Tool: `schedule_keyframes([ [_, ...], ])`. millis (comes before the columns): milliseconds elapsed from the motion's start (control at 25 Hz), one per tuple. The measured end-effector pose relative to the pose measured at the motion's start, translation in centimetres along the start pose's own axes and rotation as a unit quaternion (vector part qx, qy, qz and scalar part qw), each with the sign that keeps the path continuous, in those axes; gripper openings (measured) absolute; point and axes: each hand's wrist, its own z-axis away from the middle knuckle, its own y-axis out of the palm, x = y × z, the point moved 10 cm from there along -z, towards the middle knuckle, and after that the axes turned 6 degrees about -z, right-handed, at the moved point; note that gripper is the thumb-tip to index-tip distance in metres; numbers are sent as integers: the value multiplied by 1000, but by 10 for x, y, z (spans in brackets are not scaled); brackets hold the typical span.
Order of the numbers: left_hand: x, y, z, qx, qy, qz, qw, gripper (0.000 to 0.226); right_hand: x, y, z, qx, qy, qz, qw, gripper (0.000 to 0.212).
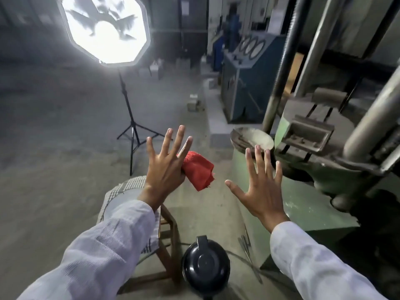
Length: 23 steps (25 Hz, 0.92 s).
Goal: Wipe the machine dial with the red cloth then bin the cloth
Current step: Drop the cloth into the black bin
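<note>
My left hand (165, 167) is raised back-up with the fingers spread, and the red cloth (198, 171) hangs from its thumb side, pinned against the palm. My right hand (260, 187) is stretched out flat and holds nothing. Its fingertips lie just below the round glass-faced machine dial (252, 138), which sits tilted on the green machine (307, 204). I cannot tell whether they touch it. A black round bin (205, 267) with a closed lid stands on the floor below, between my arms.
A wooden stool (166, 241) with a checked cloth on it stands under my left forearm. A lit softbox on a black tripod (132, 128) stands on the concrete floor ahead. A blue cabinet with round gauges (249, 68) is behind the dial. Steel columns (372, 118) rise at right.
</note>
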Motion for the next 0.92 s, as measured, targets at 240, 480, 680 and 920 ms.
schedule_keyframes([
  [240, -11, 101, 51, 96, 0, 34, 995, 88, -17, 106, 21, 86, 22, -2, 996, 105],
  [480, -33, 185, 106, 188, -19, 75, 979, 92, -27, 193, 44, 165, 25, -21, 986, 106],
  [680, -65, 247, 159, 263, -24, 104, 959, 79, -39, 268, 85, 235, 39, -15, 971, 105],
  [920, -102, 303, 227, 337, -25, 133, 932, 80, -59, 330, 143, 289, 62, -8, 955, 105],
])
